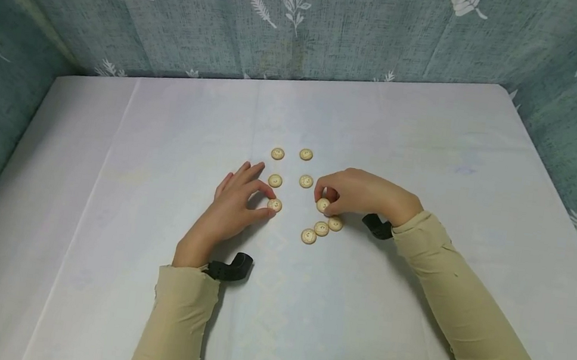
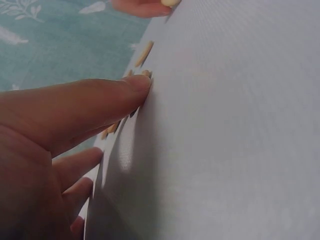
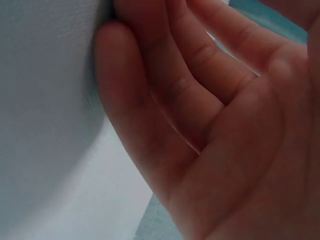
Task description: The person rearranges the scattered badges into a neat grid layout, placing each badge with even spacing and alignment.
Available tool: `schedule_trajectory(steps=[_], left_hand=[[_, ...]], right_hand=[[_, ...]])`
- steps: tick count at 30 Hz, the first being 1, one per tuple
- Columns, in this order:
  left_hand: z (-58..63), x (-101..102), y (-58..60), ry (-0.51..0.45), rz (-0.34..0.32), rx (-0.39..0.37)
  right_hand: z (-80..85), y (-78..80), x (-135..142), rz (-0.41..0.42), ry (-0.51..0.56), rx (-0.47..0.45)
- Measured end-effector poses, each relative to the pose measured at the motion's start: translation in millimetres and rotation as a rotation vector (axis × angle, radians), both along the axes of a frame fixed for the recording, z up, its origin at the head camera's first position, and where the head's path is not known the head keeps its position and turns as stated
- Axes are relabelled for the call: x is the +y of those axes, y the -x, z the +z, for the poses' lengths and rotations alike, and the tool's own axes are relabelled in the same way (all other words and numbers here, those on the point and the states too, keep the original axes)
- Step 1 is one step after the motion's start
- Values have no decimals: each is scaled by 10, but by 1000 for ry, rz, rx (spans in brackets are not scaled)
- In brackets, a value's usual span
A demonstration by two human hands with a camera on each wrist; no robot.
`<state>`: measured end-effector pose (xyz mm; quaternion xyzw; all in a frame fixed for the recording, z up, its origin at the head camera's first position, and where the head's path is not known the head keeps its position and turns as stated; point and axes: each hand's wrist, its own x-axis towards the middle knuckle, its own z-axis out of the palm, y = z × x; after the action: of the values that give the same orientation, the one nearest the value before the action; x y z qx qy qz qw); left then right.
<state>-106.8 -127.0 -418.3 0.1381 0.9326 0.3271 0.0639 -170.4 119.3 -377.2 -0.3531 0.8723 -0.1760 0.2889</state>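
Note:
My left hand (image 1: pixel 233 206) pinches a round cream button (image 1: pixel 274 205) between thumb and forefinger, at the near end of a short column of buttons; its other fingers spread out to the left. Across a small gap, my right hand (image 1: pixel 365 194) holds another cream button (image 1: pixel 323 205) in its fingertips, just below a loose button (image 1: pixel 306 181). Three more buttons (image 1: pixel 321 228) lie in a slanting row close under the right hand. In the left wrist view, the thumb (image 2: pixel 115 97) hides most of the pinched button. Curled fingers (image 3: pixel 165 90) fill the right wrist view, where no button shows.
Farther up lie two buttons, one on the left (image 1: pixel 278 153) and one on the right (image 1: pixel 306 154), with another button (image 1: pixel 275 181) beside the left fingers. A white cloth (image 1: pixel 163 146) covers the table. Green leaf-patterned curtains (image 1: pixel 339 30) hang behind it.

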Motion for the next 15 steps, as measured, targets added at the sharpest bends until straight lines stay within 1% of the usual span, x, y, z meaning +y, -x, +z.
schedule_trajectory(steps=[6, 15], left_hand=[[8, 3, 1, 2, -2, 1], [4, 5, -1, 8, 1, -6]], right_hand=[[-7, -20, -35, 3, 11, 7], [-22, -55, -104, -20, 14, 4]])
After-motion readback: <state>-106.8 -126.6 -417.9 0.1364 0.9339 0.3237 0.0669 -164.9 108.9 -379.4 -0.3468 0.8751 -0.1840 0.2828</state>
